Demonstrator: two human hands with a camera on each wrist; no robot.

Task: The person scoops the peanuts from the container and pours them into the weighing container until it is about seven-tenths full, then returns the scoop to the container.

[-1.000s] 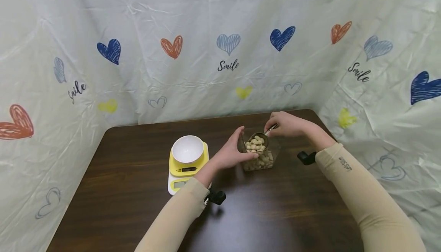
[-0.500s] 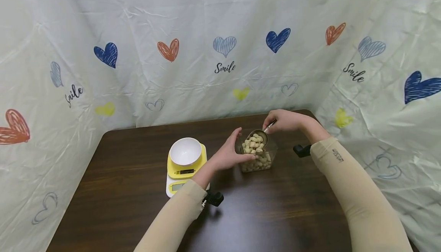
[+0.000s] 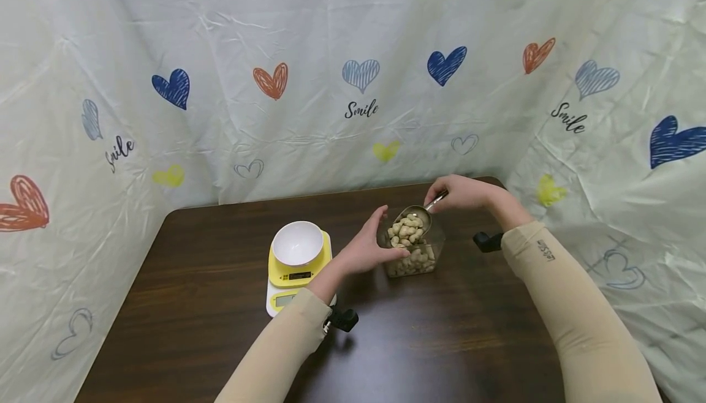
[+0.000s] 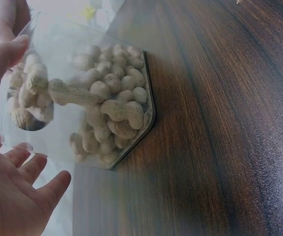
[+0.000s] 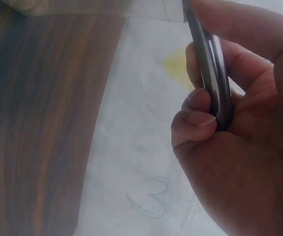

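My left hand (image 3: 366, 247) holds the left side of a clear plastic container (image 3: 439, 242), thumb at the near wall and fingers spread along the far side. Peanuts in their shells (image 4: 124, 118) fill its lower part. My right hand (image 3: 456, 196) grips the handle of a metal scoop (image 5: 215, 81), with fingers curled round it in the right wrist view. The scoop's round bowl sits inside the container's opening, tilted and heaped with peanuts (image 3: 407, 229). Through the container wall in the left wrist view, the loaded scoop appears above the lower peanuts.
Left of the container, a white bowl (image 3: 298, 244) rests on a yellow-and-white kitchen scale (image 3: 320, 263), partly covered by my left forearm. Both stand on a dark wooden table (image 3: 209, 293). A white curtain (image 3: 309, 29) with printed hearts hangs behind and at the sides.
The scoop has risen slightly, with more peanuts showing in its bowl. My left hand keeps its hold on the container. The head view has shifted a little.
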